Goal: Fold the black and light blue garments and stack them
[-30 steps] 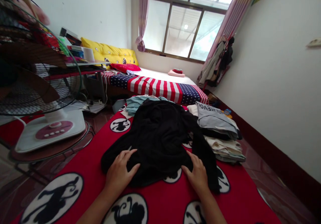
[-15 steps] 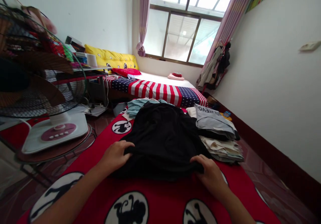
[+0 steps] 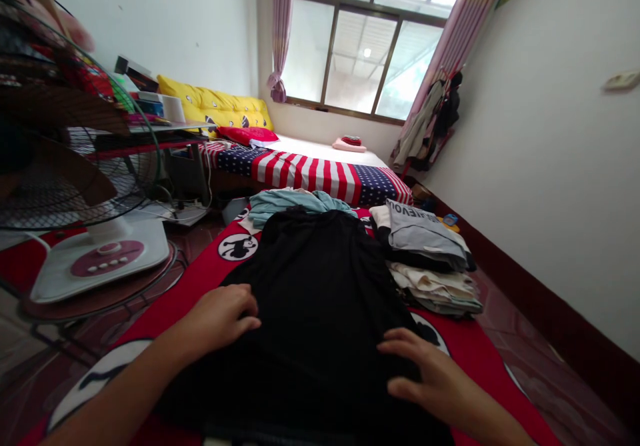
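A black garment (image 3: 320,299) lies spread over the red blanket (image 3: 200,276) with black-and-white round prints, and reaches from the far teal clothes down to the frame's lower edge. My left hand (image 3: 220,316) rests on its left edge, fingers curled on the cloth. On its right side lies my right hand (image 3: 433,379), flat, fingers spread. Whether either hand pinches the cloth is unclear.
A stack of folded clothes (image 3: 430,256) stands right of the garment. A teal garment (image 3: 295,203) lies beyond it. A standing fan (image 3: 85,186) is at the left, a flag-patterned bed (image 3: 320,173) at the back, the white wall at the right.
The black garment has been pulled toward me and now covers more of the blanket in front. Both hands moved nearer and went from gripping its hem to lying on it.
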### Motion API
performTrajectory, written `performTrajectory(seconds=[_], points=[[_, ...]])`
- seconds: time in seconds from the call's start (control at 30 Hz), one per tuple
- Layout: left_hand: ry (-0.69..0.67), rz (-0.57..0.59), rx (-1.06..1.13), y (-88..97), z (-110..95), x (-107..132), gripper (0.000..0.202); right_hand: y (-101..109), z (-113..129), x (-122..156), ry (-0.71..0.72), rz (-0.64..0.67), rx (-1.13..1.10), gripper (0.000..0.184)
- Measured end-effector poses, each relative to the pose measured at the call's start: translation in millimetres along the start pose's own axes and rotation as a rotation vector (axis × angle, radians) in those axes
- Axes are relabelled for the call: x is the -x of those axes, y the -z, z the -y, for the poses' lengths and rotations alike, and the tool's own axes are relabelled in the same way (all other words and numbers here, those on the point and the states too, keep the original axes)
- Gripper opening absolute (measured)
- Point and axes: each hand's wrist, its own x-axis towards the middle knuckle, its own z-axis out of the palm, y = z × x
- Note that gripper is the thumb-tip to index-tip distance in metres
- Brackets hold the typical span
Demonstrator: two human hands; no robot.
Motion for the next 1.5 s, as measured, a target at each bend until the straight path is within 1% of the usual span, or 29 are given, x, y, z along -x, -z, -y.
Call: performTrajectory(seconds=[0.03, 0.1, 0.17, 0.2, 0.23, 0.27, 0.33, 0.37, 0.4, 0.47, 0.5, 0.57, 0.63, 0.73, 0.77, 0.83, 0.87, 0.9, 0.93, 1.0, 1.03, 1.07, 1.1, 1.17, 1.23, 1.3, 1.4, 1.47, 1.5], points=[[-0.057, -0.022, 0.055, -8.2, -14.2, -10.7, 0.022, -5.0, 7.7, -15.3, 0.036, -0.047, -0.053, 0.039], [-0.184, -0.056, 0.163, -31.6, -37.6, -33.3, 0.036, -22.1, 16.9, -48.9, 0.119, -0.117, -0.134, 0.043], [-0.264, -0.036, 0.148, -59.3, -47.0, -53.4, 0.060, -43.0, 11.5, -78.7, 0.161, -0.122, -0.121, 0.055], [-0.256, -0.046, 0.108, -72.2, -45.5, -61.4, 0.064, -52.0, 2.9, -90.3, 0.139, -0.112, -0.048, 0.060], [-0.226, -0.078, 0.072, -83.3, -40.6, -67.6, 0.064, -58.6, -8.3, -99.4, 0.074, -0.120, 0.051, 0.063], [-0.187, -0.114, 0.040, -92.3, -33.6, -72.1, 0.063, -62.4, -20.5, -106.4, -0.031, -0.153, 0.155, 0.063], [-0.119, -0.195, 0.005, -103.9, -18.6, -76.7, 0.060, -62.3, -40.4, -116.7, -0.259, -0.243, 0.333, 0.059], [-0.098, -0.227, -0.005, -107.2, -12.9, -77.5, 0.059, -59.8, -44.9, -121.4, -0.352, -0.277, 0.395, 0.057], [-0.085, -0.249, -0.013, -109.5, -9.2, -77.9, 0.059, -57.2, -44.6, -126.6, -0.409, -0.286, 0.442, 0.055], [-0.066, -0.283, -0.030, -112.4, -8.1, -78.5, 0.059, -55.9, -30.6, -139.7, -0.399, -0.284, 0.492, 0.049], [-0.058, -0.292, -0.035, -113.4, -9.7, -78.7, 0.059, -58.8, -18.8, -147.3, -0.359, -0.309, 0.491, 0.046], [-0.053, -0.282, -0.035, -114.2, -13.8, -77.7, 0.059, -72.5, 6.5, -163.1, -0.232, -0.380, 0.435, 0.045], [-0.064, -0.236, -0.021, -111.9, -15.6, -73.7, 0.061, -92.7, 25.1, -176.8, -0.120, -0.419, 0.347, 0.048], [-0.101, -0.134, 0.027, -97.8, -9.2, -65.1, 0.064, -119.5, 30.7, -189.2, -0.076, -0.406, 0.241, 0.049], [-0.125, -0.098, 0.059, -89.5, -4.4, -64.2, 0.060, -124.6, 28.0, -191.2, -0.075, -0.415, 0.215, 0.049], [-0.137, -0.009, 0.180, -67.8, 8.7, -69.6, 0.038, -128.8, 20.1, -192.9, -0.062, -0.433, 0.165, 0.047], [-0.109, 0.028, 0.269, -55.2, 16.8, -76.8, 0.029, -128.7, 16.2, -193.1, -0.052, -0.439, 0.140, 0.045], [-0.054, 0.052, 0.366, -42.2, 25.7, -86.9, 0.028, -127.9, 12.9, -193.2, -0.044, -0.443, 0.118, 0.044], [0.038, 0.034, 0.470, -29.6, 35.1, -99.3, 0.031, -126.9, 10.5, -193.1, -0.039, -0.444, 0.099, 0.043], [0.201, -0.129, 0.598, -7.7, 54.4, -127.5, 0.026, -125.6, 8.0, -193.2, -0.038, -0.448, 0.076, 0.042], [0.286, -0.214, 0.646, 0.6, 63.4, -141.6, 0.025, -125.6, 7.7, -193.1, -0.038, -0.450, 0.068, 0.042], [0.343, -0.268, 0.669, 6.8, 71.4, -154.8, 0.027, -125.9, 7.8, -193.1, -0.037, -0.451, 0.062, 0.042], [0.392, -0.304, 0.691, 10.8, 77.9, -166.6, 0.031, -126.4, 8.2, -192.9, -0.034, -0.455, 0.055, 0.041], [0.452, -0.314, 0.725, 12.7, 86.3, -186.1, 0.040, -127.3, 9.3, -192.2, -0.026, -0.474, 0.041, 0.040], [0.487, -0.292, 0.748, 8.1, 88.7, -201.0, 0.047, -127.2, 10.6, -191.4, -0.021, -0.491, 0.024, 0.039], [0.505, -0.268, 0.738, 0.1, 87.2, -212.6, 0.050, -126.0, 11.9, -190.9, -0.027, -0.489, 0.008, 0.039], [0.510, -0.257, 0.679, -8.6, 83.1, -225.0, 0.036, -123.5, 13.4, -190.3, -0.041, -0.467, -0.012, 0.039], [0.514, -0.249, 0.636, -5.0, 82.4, -230.1, 0.021, -122.1, 14.4, -189.3, -0.038, -0.467, -0.027, 0.038], [0.519, -0.242, 0.616, 0.8, 83.1, -232.0, 0.015, -121.6, 15.0, -188.6, -0.032, -0.472, -0.034, 0.038]])
